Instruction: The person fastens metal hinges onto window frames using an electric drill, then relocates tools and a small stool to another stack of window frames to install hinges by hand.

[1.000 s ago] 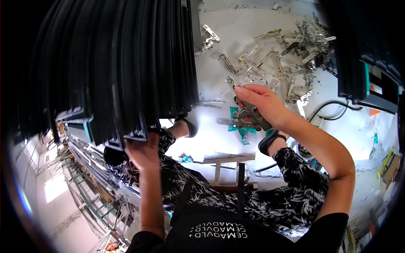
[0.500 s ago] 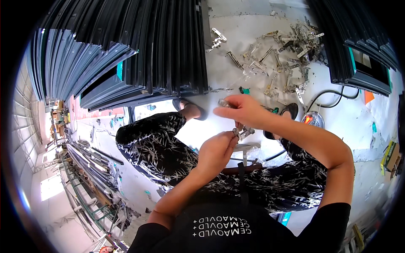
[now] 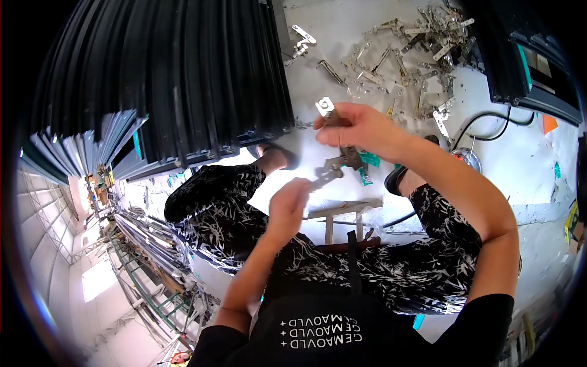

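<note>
A jointed metal window hinge (image 3: 330,170) spans the gap between my two hands, its arms folded out at an angle. My right hand (image 3: 361,128) grips it from above, thumb and fingers closed round one bar; a bright plate end sticks out past the fingertips. At the hinge's lower end, my left hand (image 3: 287,211) pinches another arm, slightly smeared by motion. Green tape (image 3: 368,164) shows just beside the hinge; whether it hangs from it or lies below, I cannot tell. Many similar hinges (image 3: 440,46) lie in a loose heap on the floor, far right.
Dark frame profiles (image 3: 177,79) stand stacked at the far left, more frames (image 3: 532,73) at the far right. A black cable (image 3: 489,116) curls over the pale floor. A wooden stool (image 3: 345,209) shows between my legs. Long bars on a rack (image 3: 147,269) fill the left.
The hinge has unfolded and stretched out between my hands. My right hand has risen slightly away; my left hand has shifted left.
</note>
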A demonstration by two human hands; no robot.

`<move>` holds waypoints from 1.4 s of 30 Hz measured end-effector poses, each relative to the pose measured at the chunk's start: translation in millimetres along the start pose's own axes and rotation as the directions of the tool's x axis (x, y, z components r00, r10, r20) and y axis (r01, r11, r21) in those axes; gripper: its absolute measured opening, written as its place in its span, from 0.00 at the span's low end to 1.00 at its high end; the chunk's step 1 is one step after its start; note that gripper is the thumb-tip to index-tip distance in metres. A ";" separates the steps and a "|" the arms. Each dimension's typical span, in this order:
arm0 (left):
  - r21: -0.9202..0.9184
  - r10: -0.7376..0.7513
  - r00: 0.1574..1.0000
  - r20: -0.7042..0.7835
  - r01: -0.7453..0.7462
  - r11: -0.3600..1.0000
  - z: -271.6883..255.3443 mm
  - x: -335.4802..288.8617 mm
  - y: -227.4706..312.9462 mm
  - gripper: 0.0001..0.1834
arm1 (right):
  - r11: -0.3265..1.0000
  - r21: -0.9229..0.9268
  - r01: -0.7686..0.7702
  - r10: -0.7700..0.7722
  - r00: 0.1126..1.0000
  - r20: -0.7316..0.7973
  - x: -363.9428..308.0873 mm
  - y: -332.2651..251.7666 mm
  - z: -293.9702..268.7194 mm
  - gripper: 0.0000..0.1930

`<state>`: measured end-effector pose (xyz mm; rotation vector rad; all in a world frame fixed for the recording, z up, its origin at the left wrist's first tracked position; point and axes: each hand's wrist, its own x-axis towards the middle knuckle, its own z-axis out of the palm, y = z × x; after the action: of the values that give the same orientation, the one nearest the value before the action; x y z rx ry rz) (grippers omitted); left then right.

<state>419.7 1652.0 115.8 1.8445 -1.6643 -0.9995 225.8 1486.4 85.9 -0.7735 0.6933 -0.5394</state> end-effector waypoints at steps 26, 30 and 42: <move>-0.878 -0.771 0.514 -0.375 0.069 0.474 -244.0 42.2 -36.8 0.25 | 0.397 -0.814 0.424 -0.495 0.845 0.199 97.5 59.9 1.3 0.11; -0.807 -0.581 0.766 -0.276 0.144 0.573 -272.7 17.3 -69.0 0.25 | 0.382 -0.809 0.446 -0.465 0.850 0.249 94.6 58.6 8.8 0.12; -0.770 -0.744 0.400 -0.535 0.130 0.624 -209.0 62.1 -16.4 0.23 | 0.308 -0.797 0.520 -0.583 0.765 0.274 97.0 85.9 4.8 0.10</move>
<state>590.5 1566.4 222.4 1.8322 -0.1144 -0.5365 308.9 1476.1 -13.0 -2.0165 0.7313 -0.8730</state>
